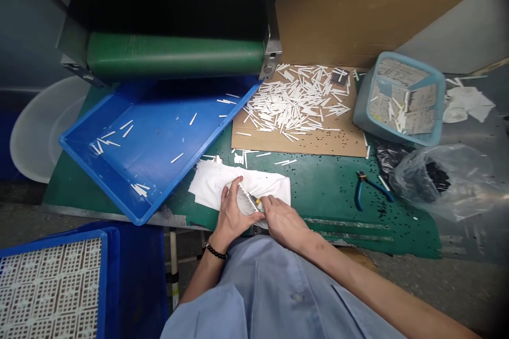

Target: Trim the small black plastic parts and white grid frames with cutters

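Note:
My left hand (233,212) grips a thin white plastic piece (247,198) by its edges, the piece tilted above a folded white cloth (270,184). From the right, my right hand (282,220) is closed round a small tool with a yellow part (257,201), which meets the white piece; its kind is mostly hidden by the fingers. Both hands are close together at the table's front edge. Beyond the cloth, loose white strips (294,98) lie heaped on a cardboard sheet (258,142).
To the left, a blue tray (159,127) with several strips sits below a green roller (175,55). On the right are a light blue basket (360,100), blue-handled pliers (359,193) and a clear plastic bag (465,185). Stacked white grid parts (51,286) fill a lower-left crate.

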The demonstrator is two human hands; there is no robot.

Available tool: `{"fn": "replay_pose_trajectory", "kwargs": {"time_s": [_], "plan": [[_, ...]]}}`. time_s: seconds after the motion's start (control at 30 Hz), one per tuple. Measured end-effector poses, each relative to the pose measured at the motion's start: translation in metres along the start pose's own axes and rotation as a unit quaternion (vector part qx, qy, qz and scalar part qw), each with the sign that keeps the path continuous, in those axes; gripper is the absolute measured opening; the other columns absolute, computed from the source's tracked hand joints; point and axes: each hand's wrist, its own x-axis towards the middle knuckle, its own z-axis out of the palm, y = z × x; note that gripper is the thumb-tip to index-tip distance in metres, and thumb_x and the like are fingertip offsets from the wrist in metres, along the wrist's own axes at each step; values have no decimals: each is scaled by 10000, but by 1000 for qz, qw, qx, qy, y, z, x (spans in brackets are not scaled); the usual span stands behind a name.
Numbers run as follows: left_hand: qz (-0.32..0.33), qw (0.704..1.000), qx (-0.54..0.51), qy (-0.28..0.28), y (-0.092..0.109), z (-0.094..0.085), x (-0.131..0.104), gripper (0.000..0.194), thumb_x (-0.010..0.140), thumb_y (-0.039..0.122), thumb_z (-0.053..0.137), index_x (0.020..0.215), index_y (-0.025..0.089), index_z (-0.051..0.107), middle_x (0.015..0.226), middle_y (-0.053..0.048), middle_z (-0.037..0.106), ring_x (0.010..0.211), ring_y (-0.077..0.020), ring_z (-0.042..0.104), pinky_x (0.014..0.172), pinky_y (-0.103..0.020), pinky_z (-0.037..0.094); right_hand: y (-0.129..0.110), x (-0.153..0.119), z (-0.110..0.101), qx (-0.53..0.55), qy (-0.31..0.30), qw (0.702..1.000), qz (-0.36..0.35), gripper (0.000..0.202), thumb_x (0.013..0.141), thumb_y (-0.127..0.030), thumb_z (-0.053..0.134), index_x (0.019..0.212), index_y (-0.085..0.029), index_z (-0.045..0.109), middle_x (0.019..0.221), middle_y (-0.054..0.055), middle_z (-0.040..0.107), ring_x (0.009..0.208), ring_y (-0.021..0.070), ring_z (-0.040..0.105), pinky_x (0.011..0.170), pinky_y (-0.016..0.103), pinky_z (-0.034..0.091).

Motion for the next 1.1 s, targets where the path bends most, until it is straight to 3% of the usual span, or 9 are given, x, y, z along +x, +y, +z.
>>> {"fn": "replay_pose_trajectory", "kwargs": {"time_s": [0.37, 0.53, 0.63, 0.73, 0.83, 0.9, 0.97, 1.03, 1.1], "plan": [[6, 1000, 14, -7, -4, 4, -1, 994, 673, 366, 777, 1459, 226, 184, 1448, -160, 402, 1349, -308, 388, 1144, -533, 279, 10, 7, 41, -5, 126, 992, -15, 201, 921, -132, 378, 1020, -144, 552, 983, 109, 592, 937, 249, 527, 852, 340, 391], [29, 999, 16, 2, -6, -13, -6, 1041, 745, 200, 651, 1512, 208, -52, 1589, -145, 102, 1462, -292, 122, 1192, -478, 189, 15, -2, 32, 55, 151, 987, -27, 209, 928, -179, 399, 1106, -157, 508, 1026, 96, 604, 970, 220, 554, 820, 299, 402], [19, 995, 79, 54, -6, -31, -9, 1057, 772, 260, 655, 1508, 197, -101, 1593, -151, -54, 1466, -328, -6, 1189, -518, 142, 25, -13, 18, 93, 150, 984, 34, 240, 946, -223, 380, 1159, -161, 471, 1083, 110, 598, 940, 219, 593, 770, 299, 418], [15, 979, 174, 108, -6, -35, -13, 796, 826, 368, 623, 1476, 167, 210, 1524, -193, 200, 1417, -364, 210, 1121, -531, 290, 38, -24, 8, 47, 190, 965, 173, 291, 960, -247, 322, 1188, -130, 461, 1077, 160, 581, 845, 261, 624, 709, 352, 438], [19, 959, 265, 102, -7, -24, -15, 287, 915, 319, 488, 1141, 161, 567, 1136, -148, 523, 1103, -289, 528, 931, -435, 465, 46, -32, 9, -27, 282, 931, 229, 458, 919, -350, 459, 1270, -60, 415, 1126, 234, 553, 972, 355, 598, 772, 432, 461], [19, 945, 316, 89, -7, -14, -14, 203, 942, 253, 417, 955, 171, 602, 944, -101, 536, 910, -236, 563, 821, -377, 490, 44, -36, 18, -56, 370, 908, 187, 581, 871, -373, 553, 1315, -39, 383, 1239, 274, 500, 1153, 409, 499, 889, 499, 437], [15, 931, 354, 88, -7, -7, -12, 198, 945, 207, 396, 907, 169, 586, 897, -87, 529, 840, -219, 554, 766, -351, 486, 38, -43, 35, -38, 442, 889, 112, 513, 884, -354, 531, 1296, -67, 426, 1294, 262, 486, 1218, 394, 459, 948, 522, 423], [12, 921, 378, 93, -4, -6, -13, 176, 938, 174, 398, 906, 156, 570, 910, -93, 532, 840, -221, 548, 753, -348, 480, 31, -54, 61, 32, 467, 884, 7, 369, 926, -332, 453, 1225, -124, 508, 1227, 207, 565, 1151, 323, 542, 923, 467, 477], [13, 917, 385, 103, 0, -10, -17, 166, 933, 147, 392, 900, 144, 555, 922, -101, 536, 864, -226, 542, 770, -355, 473, 29, -68, 96, 121, 434, 888, -94, 287, 946, -314, 413, 1149, -197, 577, 1115, 129, 648, 1031, 242, 629, 853, 376, 538]]}}
